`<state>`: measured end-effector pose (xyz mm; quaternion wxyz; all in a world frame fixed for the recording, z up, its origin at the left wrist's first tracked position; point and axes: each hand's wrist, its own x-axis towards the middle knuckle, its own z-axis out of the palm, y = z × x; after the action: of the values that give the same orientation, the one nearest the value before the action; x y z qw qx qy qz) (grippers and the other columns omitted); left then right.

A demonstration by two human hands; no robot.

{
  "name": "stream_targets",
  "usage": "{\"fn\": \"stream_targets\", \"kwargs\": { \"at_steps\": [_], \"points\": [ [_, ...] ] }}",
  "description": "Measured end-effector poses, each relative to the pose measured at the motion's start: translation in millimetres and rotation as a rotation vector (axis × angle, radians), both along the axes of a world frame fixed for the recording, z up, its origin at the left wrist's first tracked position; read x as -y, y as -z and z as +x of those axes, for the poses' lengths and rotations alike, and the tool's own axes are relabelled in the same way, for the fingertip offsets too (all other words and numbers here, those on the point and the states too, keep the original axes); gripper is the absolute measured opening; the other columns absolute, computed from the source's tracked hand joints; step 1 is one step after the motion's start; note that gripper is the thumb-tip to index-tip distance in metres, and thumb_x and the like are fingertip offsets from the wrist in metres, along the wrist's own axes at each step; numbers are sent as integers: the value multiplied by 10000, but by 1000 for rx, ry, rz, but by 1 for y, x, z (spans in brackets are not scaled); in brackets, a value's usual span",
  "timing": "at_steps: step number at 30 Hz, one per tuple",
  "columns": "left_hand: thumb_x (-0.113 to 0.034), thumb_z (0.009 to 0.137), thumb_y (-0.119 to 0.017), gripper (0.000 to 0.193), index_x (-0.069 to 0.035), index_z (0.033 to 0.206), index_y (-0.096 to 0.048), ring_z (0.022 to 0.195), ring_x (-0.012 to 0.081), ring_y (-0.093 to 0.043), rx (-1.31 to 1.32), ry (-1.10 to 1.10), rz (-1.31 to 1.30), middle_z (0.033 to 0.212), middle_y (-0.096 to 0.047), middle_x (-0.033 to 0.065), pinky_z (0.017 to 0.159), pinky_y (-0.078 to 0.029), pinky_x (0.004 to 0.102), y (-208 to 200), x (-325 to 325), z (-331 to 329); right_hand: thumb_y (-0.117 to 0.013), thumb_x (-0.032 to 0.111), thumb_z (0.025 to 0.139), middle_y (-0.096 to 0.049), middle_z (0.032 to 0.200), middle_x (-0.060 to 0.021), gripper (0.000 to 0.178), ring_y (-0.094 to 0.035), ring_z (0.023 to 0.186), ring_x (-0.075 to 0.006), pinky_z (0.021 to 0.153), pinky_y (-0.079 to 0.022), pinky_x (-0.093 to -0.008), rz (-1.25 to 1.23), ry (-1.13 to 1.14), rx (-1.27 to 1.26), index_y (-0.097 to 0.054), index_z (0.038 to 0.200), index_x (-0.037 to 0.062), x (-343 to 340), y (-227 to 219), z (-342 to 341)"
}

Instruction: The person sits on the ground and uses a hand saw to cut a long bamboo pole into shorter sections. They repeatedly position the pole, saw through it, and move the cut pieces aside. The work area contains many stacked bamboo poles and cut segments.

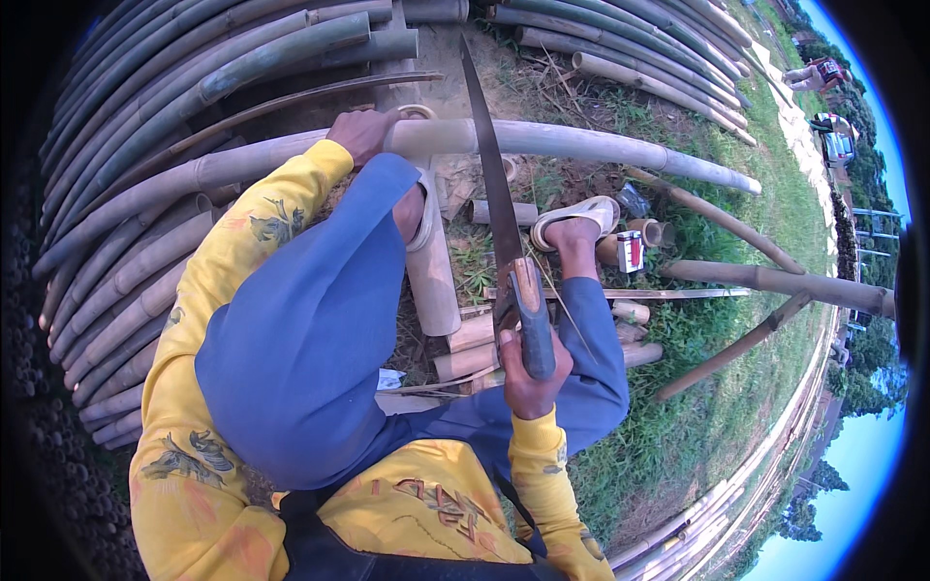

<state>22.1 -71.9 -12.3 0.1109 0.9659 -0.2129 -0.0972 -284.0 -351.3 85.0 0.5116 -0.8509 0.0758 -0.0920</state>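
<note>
A long pale bamboo pole (601, 147) lies crosswise in front of me. My left hand (363, 134) is closed round it, left of the saw, with part of the fingers hidden. In my right hand (533, 376) is the dark handle of a handsaw (500, 184), its wide blade pointing away from me. The blade crosses the pole near the middle of the view, and its tip reaches past the far side. How deep the teeth sit in the bamboo, I cannot tell. My left foot, in a pale sandal (422, 208), is right by the pole.
Stacked bamboo poles (126, 281) fill the left, with more poles (668, 58) at the far side. Short bamboo pieces (467, 347) lie between my legs. Beside my right sandal (596, 208) is a red-and-white packet (630, 252). A bamboo support (775, 276) stands on grass at the right.
</note>
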Motion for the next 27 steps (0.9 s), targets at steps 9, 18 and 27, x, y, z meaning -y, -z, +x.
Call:
{"fn": "stream_targets", "kwargs": {
  "at_steps": [9,18,27],
  "points": [
    [-343,801,-752,627,-163,1373,-569,934,422,-724,27,96,-57,997,-733,255,856,-569,513,-2,10,3,-744,31,875,-645,729,-68,130,-597,603,-155,608,-494,-308,10,52,-79,-689,984,-13,1,16,-3],
    [-362,798,-754,659,-182,1401,-560,933,418,-722,52,82,-42,999,-731,251,850,-578,499,9,4,4,-741,24,860,-643,744,-93,174,-603,586,-210,617,-504,-325,-8,-13,-54,-694,1024,-6,3,24,-6],
    [-339,821,-727,666,-210,1443,-529,980,391,-715,76,107,-61,1064,-731,196,849,-575,503,6,1,-1,-720,10,872,-657,757,-87,258,-604,619,-145,619,-504,-312,-83,-64,2,-691,1127,-19,-3,18,-9]
  ]
}}
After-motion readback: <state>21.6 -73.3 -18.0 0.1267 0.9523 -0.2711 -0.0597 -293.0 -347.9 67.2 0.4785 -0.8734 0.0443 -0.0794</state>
